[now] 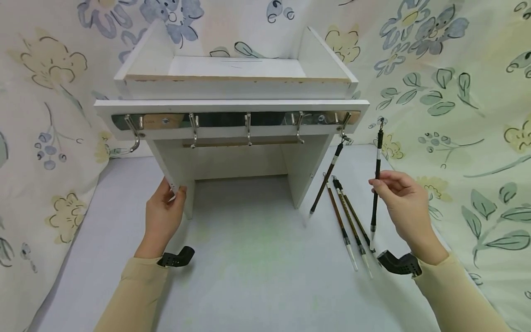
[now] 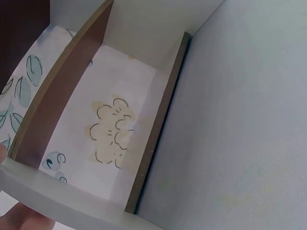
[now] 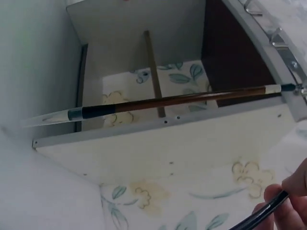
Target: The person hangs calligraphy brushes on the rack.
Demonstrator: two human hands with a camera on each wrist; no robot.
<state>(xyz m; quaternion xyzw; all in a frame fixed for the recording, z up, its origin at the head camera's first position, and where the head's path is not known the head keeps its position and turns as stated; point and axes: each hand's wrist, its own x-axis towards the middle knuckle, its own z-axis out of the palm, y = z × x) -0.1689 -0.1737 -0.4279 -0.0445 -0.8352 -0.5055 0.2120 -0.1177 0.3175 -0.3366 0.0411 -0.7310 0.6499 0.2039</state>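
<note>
My right hand (image 1: pixel 402 207) pinches a black-handled calligraphy brush (image 1: pixel 378 154) between thumb and fingers. It hangs upright, its capped tip down and its loop on top, to the right of a white shelf (image 1: pixel 232 90). A brown brush (image 1: pixel 327 177) dangles from the rightmost hook (image 1: pixel 344 124), tip down and slightly tilted; the right wrist view shows this brush (image 3: pixel 158 102) across the shelf's side. With thumb and fingers, my left hand (image 1: pixel 163 219) grips the front edge of the shelf's left side panel (image 1: pixel 176 170). Some left fingers are hidden behind the panel.
Several capped brushes (image 1: pixel 338 210) lie fanned on the pale tabletop (image 1: pixel 249 267) by the shelf's right side. More metal hooks (image 1: pixel 248 129) line the shelf's front rail. A floral cloth (image 1: pixel 460 152) stands behind and on both sides.
</note>
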